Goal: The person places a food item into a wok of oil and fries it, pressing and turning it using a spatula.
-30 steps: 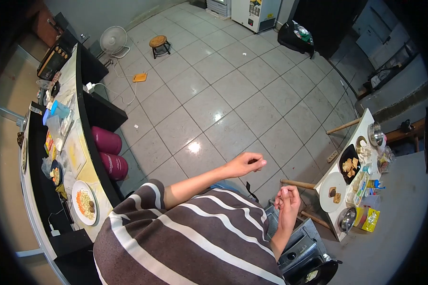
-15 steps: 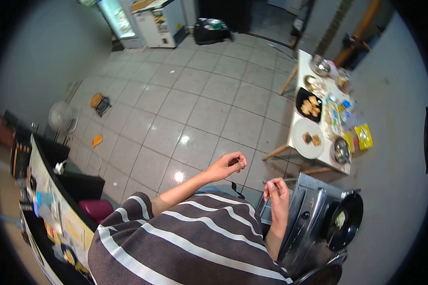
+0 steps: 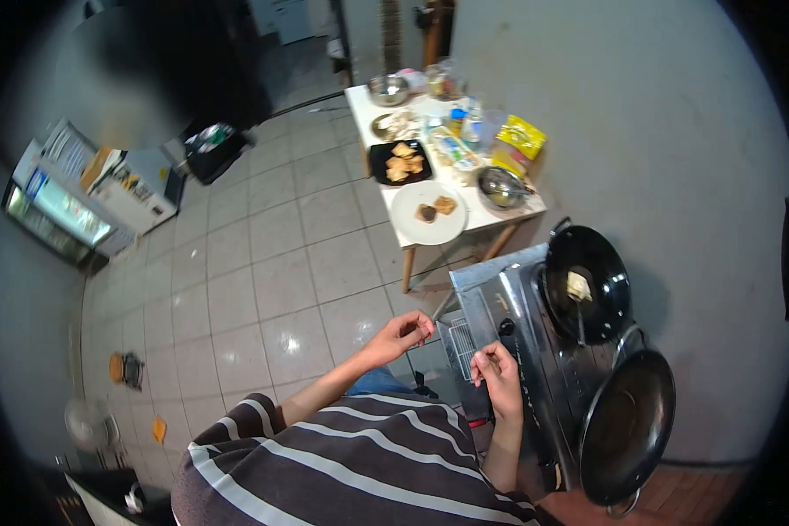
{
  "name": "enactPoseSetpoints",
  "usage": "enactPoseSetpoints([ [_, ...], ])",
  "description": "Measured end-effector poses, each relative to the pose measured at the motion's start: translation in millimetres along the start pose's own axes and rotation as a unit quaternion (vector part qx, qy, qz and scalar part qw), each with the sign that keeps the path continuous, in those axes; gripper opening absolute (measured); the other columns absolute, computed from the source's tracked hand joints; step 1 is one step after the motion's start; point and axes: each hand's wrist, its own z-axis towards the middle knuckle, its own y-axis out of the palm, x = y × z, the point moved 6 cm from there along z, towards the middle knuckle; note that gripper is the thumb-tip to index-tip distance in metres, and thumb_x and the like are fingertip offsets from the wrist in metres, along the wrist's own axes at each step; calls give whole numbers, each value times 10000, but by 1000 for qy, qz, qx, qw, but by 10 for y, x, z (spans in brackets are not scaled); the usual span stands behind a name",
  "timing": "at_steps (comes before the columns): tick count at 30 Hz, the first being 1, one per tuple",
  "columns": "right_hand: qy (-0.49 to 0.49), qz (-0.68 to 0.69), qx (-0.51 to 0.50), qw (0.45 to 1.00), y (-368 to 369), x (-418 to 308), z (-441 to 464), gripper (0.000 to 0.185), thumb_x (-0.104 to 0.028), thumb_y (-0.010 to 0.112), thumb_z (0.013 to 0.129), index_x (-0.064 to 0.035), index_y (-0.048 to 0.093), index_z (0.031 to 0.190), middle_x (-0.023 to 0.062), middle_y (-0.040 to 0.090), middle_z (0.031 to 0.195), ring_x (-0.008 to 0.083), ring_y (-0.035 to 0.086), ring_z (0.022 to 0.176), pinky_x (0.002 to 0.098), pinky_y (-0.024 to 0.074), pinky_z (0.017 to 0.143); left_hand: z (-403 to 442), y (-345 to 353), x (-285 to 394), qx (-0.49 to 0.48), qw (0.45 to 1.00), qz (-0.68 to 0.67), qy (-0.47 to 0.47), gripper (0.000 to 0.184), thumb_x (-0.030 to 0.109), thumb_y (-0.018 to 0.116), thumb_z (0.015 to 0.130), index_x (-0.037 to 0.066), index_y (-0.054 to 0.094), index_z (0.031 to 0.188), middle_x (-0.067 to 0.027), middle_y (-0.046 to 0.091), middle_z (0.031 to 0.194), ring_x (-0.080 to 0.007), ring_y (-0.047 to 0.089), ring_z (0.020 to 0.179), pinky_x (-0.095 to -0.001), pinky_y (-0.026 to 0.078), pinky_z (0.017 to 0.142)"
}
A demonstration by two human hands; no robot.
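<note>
My left hand [image 3: 400,337] hangs in the air left of the stove, fingers curled in toward the thumb, with nothing visible in it. Close to the near edge of the gas stove [image 3: 526,324] is my right hand [image 3: 498,377], its fingers bent and drawn together; I see no object in them. On the stove's far burner rests a black wok [image 3: 607,263] holding a pale yellowish lump [image 3: 579,286] and a utensil with a thin handle [image 3: 580,324]. A second dark wok [image 3: 629,430] sits nearer, to the right of my right hand.
Beyond the stove stands a white table [image 3: 478,219] with a white plate [image 3: 409,226] of two browned pieces, a black dish [image 3: 380,167] of fried pieces, a metal bowl [image 3: 500,188], a yellow packet [image 3: 522,138] and bottles. A grey wall [image 3: 675,131] borders the right side.
My view has turned to the right, so the table and stove now lie nearer the middle and both woks show fully. My hands remain raised and curled in front of me.
</note>
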Motion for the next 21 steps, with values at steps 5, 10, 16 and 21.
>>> enactPoseSetpoints([
  [5,1,12,105,994,-434,-33,-345,124,-129,571,953,-48,519,875,22,562,752,76,527,628,215,422,542,395,426,-42,-112,993,7,-28,118,151,529,978,45,576,1001,-2,562,885,-78,517,803,-239,442,739],
  [10,-16,36,212,976,-830,92,-550,140,-157,549,967,-54,514,878,22,558,769,81,527,629,214,422,535,800,682,-134,-172,984,12,-47,119,171,534,979,59,574,990,11,545,880,-77,500,802,-222,420,736],
  [16,-39,134,353,925,-1188,382,-449,184,-200,575,961,-75,463,1037,48,564,806,97,549,624,230,435,497,1293,850,-191,-256,962,25,-91,99,144,531,968,52,568,981,15,545,840,-72,496,772,-220,407,709],
  [21,-77,147,512,843,-1525,383,-267,378,-206,618,937,-101,365,1198,103,560,919,139,588,634,253,480,495,1777,738,-111,-295,950,59,-89,112,148,527,971,45,572,982,0,565,845,-78,519,774,-222,419,708],
])
